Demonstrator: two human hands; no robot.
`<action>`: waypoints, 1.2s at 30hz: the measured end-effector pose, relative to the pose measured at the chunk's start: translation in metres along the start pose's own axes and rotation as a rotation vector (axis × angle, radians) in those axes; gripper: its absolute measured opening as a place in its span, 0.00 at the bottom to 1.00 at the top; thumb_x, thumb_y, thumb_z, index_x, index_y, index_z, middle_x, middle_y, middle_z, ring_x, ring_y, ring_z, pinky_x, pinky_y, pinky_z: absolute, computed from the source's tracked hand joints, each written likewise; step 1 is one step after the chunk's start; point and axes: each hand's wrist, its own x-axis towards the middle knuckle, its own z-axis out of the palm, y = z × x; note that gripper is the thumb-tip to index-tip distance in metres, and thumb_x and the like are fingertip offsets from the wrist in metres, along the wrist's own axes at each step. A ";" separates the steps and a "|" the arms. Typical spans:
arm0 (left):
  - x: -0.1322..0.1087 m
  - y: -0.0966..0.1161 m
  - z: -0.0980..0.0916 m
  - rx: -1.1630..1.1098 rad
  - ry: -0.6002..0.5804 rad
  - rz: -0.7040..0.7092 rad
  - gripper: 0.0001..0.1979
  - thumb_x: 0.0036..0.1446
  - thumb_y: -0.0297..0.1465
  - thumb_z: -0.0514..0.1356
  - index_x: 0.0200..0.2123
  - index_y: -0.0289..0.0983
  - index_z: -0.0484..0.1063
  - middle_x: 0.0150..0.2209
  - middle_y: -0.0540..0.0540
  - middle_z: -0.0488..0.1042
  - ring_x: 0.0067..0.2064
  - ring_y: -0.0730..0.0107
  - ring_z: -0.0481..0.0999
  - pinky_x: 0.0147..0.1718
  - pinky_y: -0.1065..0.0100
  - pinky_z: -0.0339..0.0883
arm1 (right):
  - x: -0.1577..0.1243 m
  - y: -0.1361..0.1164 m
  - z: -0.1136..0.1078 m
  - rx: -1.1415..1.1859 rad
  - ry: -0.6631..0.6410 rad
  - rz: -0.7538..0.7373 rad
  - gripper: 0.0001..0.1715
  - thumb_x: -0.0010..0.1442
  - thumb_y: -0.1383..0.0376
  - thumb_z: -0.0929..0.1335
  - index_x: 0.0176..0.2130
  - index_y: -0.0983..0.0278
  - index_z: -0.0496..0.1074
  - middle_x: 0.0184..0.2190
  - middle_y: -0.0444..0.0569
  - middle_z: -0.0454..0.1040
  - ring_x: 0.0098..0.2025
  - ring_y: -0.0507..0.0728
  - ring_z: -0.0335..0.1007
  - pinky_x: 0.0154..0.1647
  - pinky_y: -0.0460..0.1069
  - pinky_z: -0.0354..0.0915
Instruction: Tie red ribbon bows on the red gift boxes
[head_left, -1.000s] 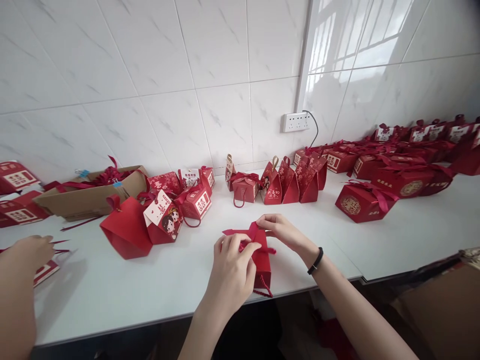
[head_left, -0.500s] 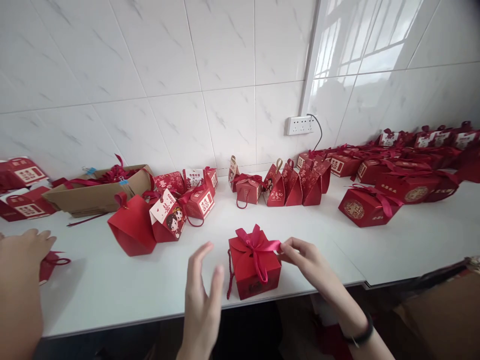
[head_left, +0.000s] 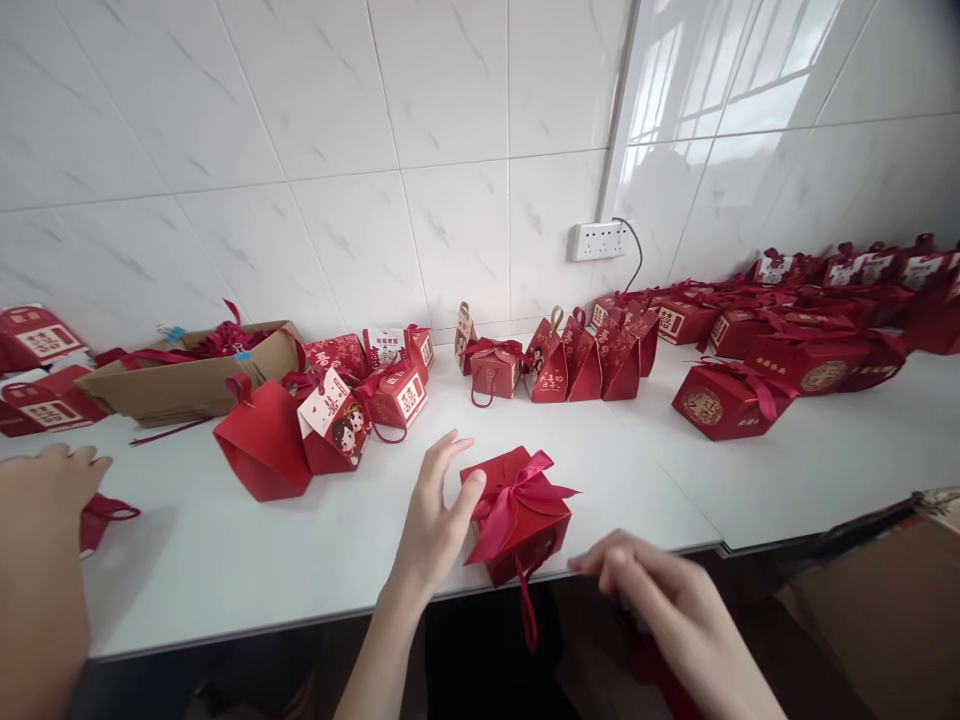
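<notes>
A red gift box [head_left: 541, 522] with a glossy pink-red ribbon bow [head_left: 504, 508] on its folded lid sits at the table's front edge. Its dark red cord handle [head_left: 528, 610] hangs down over the edge. My left hand [head_left: 435, 520] is at the box's left corner, thumb and fingers apart. The thumb overlaps the bow's left side; whether it presses on the box I cannot tell. Off the box's right side, my right hand [head_left: 652, 590] has its fingers loosely bent, with nothing visible in them.
Behind stand small red boxes [head_left: 619, 368] and a cardboard tray [head_left: 172, 392] of ribbons. More ribboned boxes [head_left: 735, 405] crowd the right. Another person's hand [head_left: 52, 490] is at far left, by a red box [head_left: 91, 525]. A power strip [head_left: 598, 241] is on the wall.
The box has turned, swinging its cord handle from the left side to the front. My right hand has let go of the ribbon and drawn back; my left has moved up to the box.
</notes>
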 end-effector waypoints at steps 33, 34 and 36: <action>0.004 0.008 0.026 0.051 -0.082 -0.104 0.09 0.51 0.33 0.59 0.37 0.40 0.70 0.43 0.47 0.70 0.48 0.62 0.71 0.47 0.62 0.64 | 0.022 0.009 0.030 -0.114 -0.045 0.031 0.27 0.61 0.53 0.57 0.18 0.64 0.65 0.18 0.46 0.66 0.25 0.54 0.62 0.30 0.47 0.56; 0.006 0.007 0.026 0.044 -0.088 -0.095 0.09 0.50 0.33 0.59 0.37 0.40 0.70 0.43 0.47 0.71 0.48 0.61 0.71 0.47 0.62 0.65 | 0.021 0.009 0.029 -0.127 -0.050 0.025 0.27 0.61 0.53 0.57 0.18 0.64 0.65 0.18 0.46 0.66 0.25 0.54 0.62 0.31 0.47 0.56; 0.008 0.006 0.025 0.024 -0.100 -0.071 0.09 0.50 0.33 0.60 0.37 0.40 0.71 0.43 0.46 0.71 0.47 0.61 0.71 0.48 0.61 0.64 | 0.020 0.010 0.027 -0.132 -0.088 0.002 0.27 0.62 0.54 0.57 0.19 0.64 0.66 0.20 0.46 0.68 0.27 0.54 0.63 0.32 0.48 0.57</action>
